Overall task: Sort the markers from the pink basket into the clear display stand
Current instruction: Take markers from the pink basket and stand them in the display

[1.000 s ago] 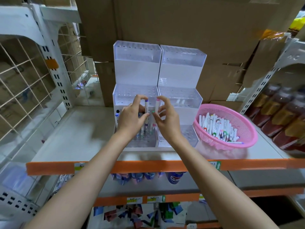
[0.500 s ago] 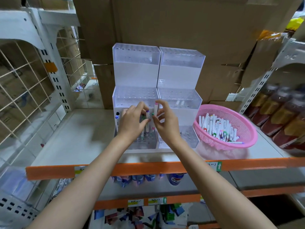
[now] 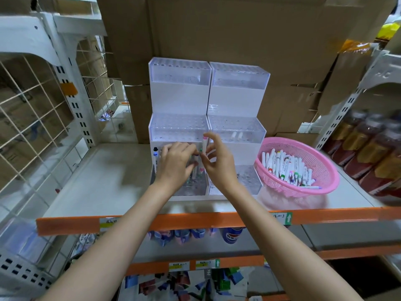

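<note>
Wire grid panel [image 3: 32, 118] far left of the hands. Left hand [image 3: 175, 168], fingers curled among markers, grip unclear, covers the clear display stand's [image 3: 180, 101] lowest tier. Right hand [image 3: 219, 164] pinches an upright marker [image 3: 204, 146]. Pink basket [image 3: 325, 170] of markers right of it, bottles [image 3: 368, 153] beyond.

The round plastic mesh basket [image 3: 321, 170] is bright pink, with a fine lattice pattern. The markers [image 3: 286, 168] in it are white-bodied with caps in green, red, purple and pink. The stepped acrylic display stand [image 3: 180, 94] is clear over white panels, its tiers dotted with holes. The metal shelf edge [image 3: 69, 224] is orange.
</note>
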`<control>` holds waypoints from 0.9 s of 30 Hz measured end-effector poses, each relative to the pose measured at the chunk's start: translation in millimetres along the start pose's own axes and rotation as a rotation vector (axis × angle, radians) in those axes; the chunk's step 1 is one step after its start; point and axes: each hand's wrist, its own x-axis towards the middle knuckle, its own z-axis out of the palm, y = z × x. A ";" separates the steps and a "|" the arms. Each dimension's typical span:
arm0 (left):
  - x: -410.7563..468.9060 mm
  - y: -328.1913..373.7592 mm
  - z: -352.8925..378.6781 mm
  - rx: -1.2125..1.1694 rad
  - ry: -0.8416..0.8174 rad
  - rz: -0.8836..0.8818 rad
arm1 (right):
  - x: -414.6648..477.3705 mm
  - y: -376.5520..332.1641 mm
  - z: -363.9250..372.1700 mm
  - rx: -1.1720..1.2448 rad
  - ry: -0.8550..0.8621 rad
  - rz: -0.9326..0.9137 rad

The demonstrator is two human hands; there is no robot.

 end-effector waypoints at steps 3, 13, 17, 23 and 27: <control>-0.8 -0.8 -1.0 0.017 0.013 0.010 | -1.4 -0.9 -0.7 -0.004 0.005 0.002; -11.9 -13.8 -10.2 0.157 0.036 0.166 | -4.9 -1.6 -0.6 -0.043 -0.008 0.017; -14.8 -15.0 -10.5 0.152 0.003 0.182 | -7.5 1.2 0.0 -0.105 -0.054 0.030; -19.8 -20.0 -14.5 0.177 0.009 0.166 | -13.6 7.3 2.8 -0.147 -0.095 0.009; -23.3 -20.2 -14.6 0.193 0.002 0.150 | -14.7 7.5 1.9 -0.148 -0.110 0.011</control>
